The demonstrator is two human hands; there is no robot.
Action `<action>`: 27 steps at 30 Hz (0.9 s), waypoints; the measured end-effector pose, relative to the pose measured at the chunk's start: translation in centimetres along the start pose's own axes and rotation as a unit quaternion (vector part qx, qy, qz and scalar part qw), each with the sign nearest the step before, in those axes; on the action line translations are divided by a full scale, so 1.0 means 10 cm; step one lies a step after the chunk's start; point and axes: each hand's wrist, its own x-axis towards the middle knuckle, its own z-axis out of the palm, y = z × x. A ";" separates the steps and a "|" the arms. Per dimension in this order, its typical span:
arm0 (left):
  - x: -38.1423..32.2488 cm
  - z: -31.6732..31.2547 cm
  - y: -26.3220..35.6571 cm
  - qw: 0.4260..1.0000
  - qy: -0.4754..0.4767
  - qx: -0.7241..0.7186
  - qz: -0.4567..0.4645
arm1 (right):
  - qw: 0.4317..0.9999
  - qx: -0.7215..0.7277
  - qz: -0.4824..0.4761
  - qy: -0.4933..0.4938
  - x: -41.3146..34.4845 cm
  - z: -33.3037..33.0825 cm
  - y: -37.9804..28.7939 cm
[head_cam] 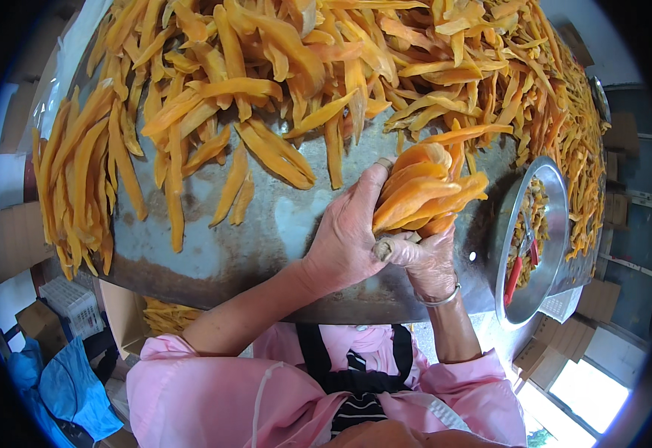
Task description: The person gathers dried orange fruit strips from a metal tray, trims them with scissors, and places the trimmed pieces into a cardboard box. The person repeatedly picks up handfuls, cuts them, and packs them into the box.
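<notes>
Both of my hands hold one bunch of orange dried strips (421, 196), perhaps sweet potato or mango, over the table's near edge. My left hand (348, 235) grips the bunch from its left side, thumb upward. My right hand (429, 257) wraps its lower end, with a bracelet at the wrist. Some fingertips have coverings. Beyond my hands, a large pile of the same strips (292, 50) covers the far part of the metal table (281, 241). A neater bundle of strips (79, 173) lies at the table's left end.
Right of my hands stands a metal bowl (560, 235) with small pieces and red-handled scissors or snips (513, 280). Below the table's left edge is an open cardboard box (121, 313) with strips inside. A white plastic crate (71, 305) and blue cloth (74, 386) are at the lower left.
</notes>
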 end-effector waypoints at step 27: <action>0.10 0.01 0.09 0.982 -0.023 -0.142 -0.120 | 0.990 0.013 0.119 -0.070 -0.11 -0.01 -0.25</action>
